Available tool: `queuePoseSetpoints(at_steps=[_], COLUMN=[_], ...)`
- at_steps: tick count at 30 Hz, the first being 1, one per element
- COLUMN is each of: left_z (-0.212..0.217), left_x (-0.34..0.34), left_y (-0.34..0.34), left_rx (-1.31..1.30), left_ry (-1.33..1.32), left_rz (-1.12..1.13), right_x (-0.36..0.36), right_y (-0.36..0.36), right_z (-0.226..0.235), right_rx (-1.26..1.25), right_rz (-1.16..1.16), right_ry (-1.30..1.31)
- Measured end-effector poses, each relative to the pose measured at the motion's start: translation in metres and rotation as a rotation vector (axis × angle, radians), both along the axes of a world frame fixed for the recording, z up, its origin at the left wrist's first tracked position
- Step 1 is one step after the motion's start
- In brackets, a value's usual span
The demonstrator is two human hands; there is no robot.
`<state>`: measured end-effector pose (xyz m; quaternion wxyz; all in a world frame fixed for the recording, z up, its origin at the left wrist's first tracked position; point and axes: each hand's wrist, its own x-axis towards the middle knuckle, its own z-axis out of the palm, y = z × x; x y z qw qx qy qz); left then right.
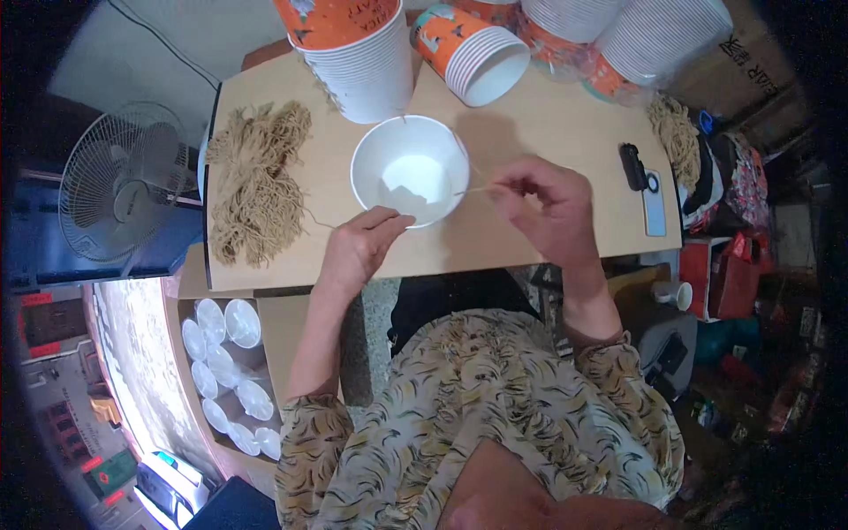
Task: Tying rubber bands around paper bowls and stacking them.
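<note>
A white paper tub (363, 159) stands mouth up near the middle of the table. My left hand (360, 247) is closed at its near rim, fingertips over the edge. A thin tan cord runs to this hand from a heap of tan cords (258, 190) at the table's left. To the right of the tub, my right hand (555, 205) is raised with thumb and forefinger pinched on a tan cord (475, 190). That cord stretches to the tub's right side; how it joins the tub is too fine to make out.
Behind the tub are a tall stack of paper tubs (358, 79) and a stack lying on its side (481, 66). More wrapped stacks (640, 44) stand farther right. A phone (654, 205) and a black object (632, 166) lie at right. A carton of clear-topped tubs (231, 371) and a fan (124, 190) are left.
</note>
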<state>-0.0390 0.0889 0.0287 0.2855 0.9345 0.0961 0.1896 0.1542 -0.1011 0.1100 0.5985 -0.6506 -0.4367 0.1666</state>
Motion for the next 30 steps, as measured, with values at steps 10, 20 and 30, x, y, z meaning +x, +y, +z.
queuePoseSetpoints(at_steps=[10,20,30], left_z=[-0.019,-0.029,-0.027], left_x=[-0.018,-0.034,-0.037], left_y=[-0.064,-0.080,-0.085], left_rx=[-0.023,-0.030,-0.060], left_ry=[-0.101,-0.076,-0.063], left_rz=[0.133,0.144,0.160], right_x=[-0.001,-0.025,-0.036], right_y=[0.009,0.012,0.007], right_z=[-0.043,-0.064,-0.067], right_rx=[-0.453,-0.443,-0.443], right_rz=[0.341,0.425,0.421], right_ry=[-0.068,-0.129,-0.172])
